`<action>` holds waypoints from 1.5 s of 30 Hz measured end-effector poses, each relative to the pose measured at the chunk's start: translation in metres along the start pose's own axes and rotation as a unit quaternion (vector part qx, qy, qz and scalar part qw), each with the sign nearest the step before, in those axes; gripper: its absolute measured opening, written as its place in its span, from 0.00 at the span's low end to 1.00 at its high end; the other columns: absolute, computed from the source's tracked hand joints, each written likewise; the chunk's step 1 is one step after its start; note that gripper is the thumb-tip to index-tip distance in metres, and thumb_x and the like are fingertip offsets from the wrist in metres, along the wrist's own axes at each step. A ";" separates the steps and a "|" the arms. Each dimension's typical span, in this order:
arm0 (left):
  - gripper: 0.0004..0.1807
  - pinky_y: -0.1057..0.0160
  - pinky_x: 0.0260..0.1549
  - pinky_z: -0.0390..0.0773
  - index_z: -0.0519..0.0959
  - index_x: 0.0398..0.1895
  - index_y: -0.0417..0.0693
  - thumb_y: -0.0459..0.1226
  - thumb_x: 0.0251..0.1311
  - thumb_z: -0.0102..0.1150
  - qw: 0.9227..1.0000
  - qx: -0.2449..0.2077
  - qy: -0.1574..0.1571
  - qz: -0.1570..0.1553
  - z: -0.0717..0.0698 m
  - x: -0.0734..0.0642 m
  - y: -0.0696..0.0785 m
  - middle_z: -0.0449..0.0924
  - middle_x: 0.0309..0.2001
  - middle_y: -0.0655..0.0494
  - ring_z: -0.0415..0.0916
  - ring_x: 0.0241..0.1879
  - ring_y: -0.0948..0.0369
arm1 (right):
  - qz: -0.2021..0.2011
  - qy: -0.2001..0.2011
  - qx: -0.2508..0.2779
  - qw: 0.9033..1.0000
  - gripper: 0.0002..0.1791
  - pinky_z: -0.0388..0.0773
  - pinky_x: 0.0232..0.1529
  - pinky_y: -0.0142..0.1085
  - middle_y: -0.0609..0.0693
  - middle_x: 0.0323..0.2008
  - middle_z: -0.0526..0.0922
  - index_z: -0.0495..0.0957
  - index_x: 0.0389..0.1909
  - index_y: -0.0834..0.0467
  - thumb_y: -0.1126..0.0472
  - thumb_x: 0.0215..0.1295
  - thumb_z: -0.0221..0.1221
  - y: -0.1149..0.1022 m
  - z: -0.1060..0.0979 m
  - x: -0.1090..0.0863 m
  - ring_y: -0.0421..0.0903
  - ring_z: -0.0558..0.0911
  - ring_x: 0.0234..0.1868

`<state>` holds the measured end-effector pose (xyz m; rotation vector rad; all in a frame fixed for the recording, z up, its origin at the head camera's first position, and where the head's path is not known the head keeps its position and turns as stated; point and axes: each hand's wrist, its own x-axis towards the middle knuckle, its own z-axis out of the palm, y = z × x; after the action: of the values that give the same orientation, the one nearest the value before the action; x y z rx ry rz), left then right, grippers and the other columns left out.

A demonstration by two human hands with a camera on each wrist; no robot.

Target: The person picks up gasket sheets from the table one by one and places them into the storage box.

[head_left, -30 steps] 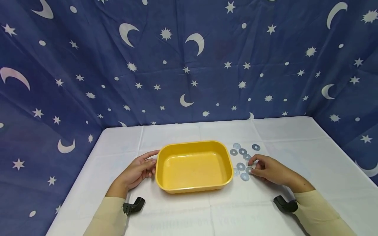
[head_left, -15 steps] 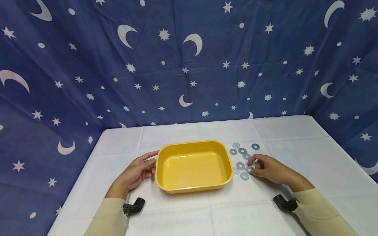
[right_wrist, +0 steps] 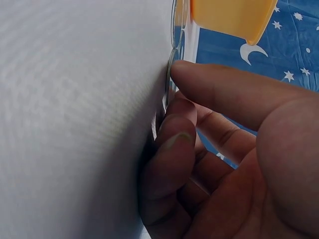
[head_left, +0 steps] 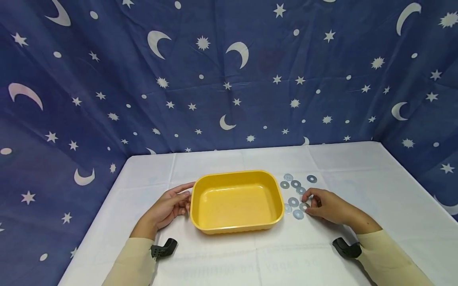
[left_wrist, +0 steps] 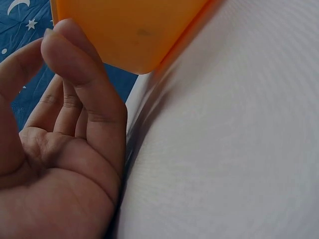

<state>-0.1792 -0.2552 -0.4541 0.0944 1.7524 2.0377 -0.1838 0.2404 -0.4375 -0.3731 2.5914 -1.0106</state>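
The thumb of my right hand [head_left: 330, 207] touches a grey washer [head_left: 301, 207] lying on the counter [head_left: 229, 262], near the yellow tray's [head_left: 237, 229] right end; whether my fingers pinch it, I can't tell. My left hand [head_left: 165, 208] lies at the other end, fingers loosely apart. The washer should be light, stiff and slick, best taken by opposite edges.

Faint lettering [head_left: 250, 268] on the white cloth [head_left: 214, 252] reads "happy and", the rest unclear

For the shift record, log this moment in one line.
left grip: beside yellow tray; right grip: at washer; other washers: on white cloth
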 end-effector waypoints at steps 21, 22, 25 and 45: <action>0.32 0.74 0.27 0.78 0.60 0.74 0.46 0.39 0.71 0.57 1.000 0.006 -0.020 0.014 -0.001 0.002 0.001 0.83 0.30 0.61 0.76 0.26 0.68 | 0.013 0.004 -0.007 1.000 0.16 0.66 0.21 0.30 0.49 0.24 0.72 0.75 0.43 0.58 0.64 0.57 0.70 -0.003 -0.001 -0.002 0.44 0.71 0.24; 0.32 0.74 0.27 0.78 0.60 0.74 0.46 0.39 0.71 0.57 1.000 0.005 -0.019 0.012 -0.001 0.002 0.001 0.83 0.30 0.61 0.76 0.26 0.68 | 0.014 0.003 -0.006 1.000 0.16 0.66 0.21 0.30 0.49 0.24 0.72 0.75 0.43 0.58 0.64 0.57 0.70 -0.003 -0.001 -0.002 0.44 0.71 0.24; 0.32 0.74 0.27 0.78 0.59 0.75 0.46 0.38 0.71 0.57 1.000 0.004 -0.015 0.003 -0.001 0.002 0.000 0.83 0.30 0.61 0.76 0.26 0.68 | 0.016 -0.001 -0.006 1.000 0.16 0.67 0.22 0.30 0.48 0.24 0.71 0.74 0.43 0.59 0.63 0.57 0.70 -0.002 0.000 -0.002 0.44 0.71 0.25; 0.31 0.74 0.27 0.78 0.59 0.75 0.48 0.38 0.72 0.55 1.000 0.014 -0.013 0.006 0.001 0.002 -0.001 0.83 0.31 0.61 0.76 0.27 0.68 | -0.003 0.011 -0.031 0.999 0.17 0.67 0.25 0.31 0.48 0.26 0.70 0.72 0.42 0.57 0.66 0.56 0.70 -0.001 0.002 0.000 0.44 0.71 0.28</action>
<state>-0.1806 -0.2534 -0.4554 0.1384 1.7690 2.0115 -0.1826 0.2387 -0.4383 -0.3875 2.6478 -0.9431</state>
